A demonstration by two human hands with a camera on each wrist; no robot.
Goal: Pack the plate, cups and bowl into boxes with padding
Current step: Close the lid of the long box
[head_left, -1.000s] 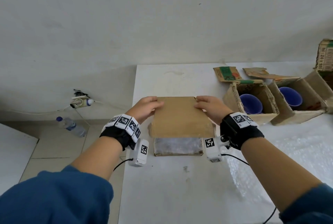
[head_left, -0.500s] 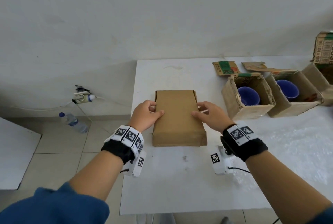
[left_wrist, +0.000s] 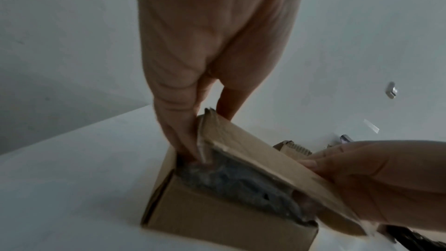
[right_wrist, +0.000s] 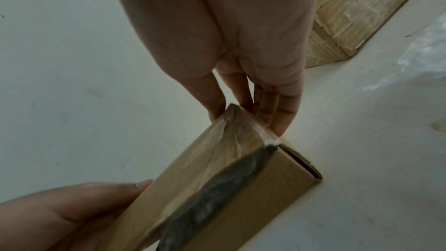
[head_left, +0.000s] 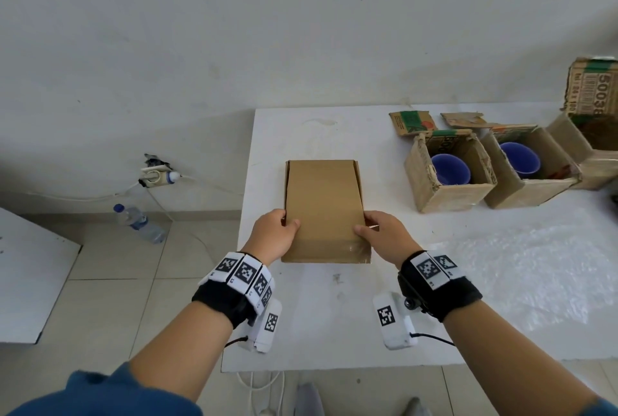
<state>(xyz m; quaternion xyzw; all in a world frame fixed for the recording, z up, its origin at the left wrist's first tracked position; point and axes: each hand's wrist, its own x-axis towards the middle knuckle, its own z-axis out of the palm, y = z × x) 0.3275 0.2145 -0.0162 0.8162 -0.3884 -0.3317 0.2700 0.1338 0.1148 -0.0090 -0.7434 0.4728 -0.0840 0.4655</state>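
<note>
— Resting on the white tabletop point(head_left: 334, 315)?
— Flat brown box point(head_left: 323, 201) near the left edge, midway back. Two open boxes point(head_left: 448, 188) point(head_left: 528, 191) toward the far right corner, a blue cup point(head_left: 449, 169) point(head_left: 519, 155) inside each. Cardboard scraps point(head_left: 413, 123) along the far edge.
— And the near right?
— Bubble wrap point(head_left: 521, 268), spread flat to the right edge.

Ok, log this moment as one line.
left hand: grips lid edge | right hand: grips lid edge | flat box: lid not fully shut, bubble wrap inside

Blue sleeves point(head_left: 100, 392), black wristbands point(head_left: 441, 292) with white checker-marked tags, small white cabled camera units point(head_left: 394, 325) beneath.
</note>
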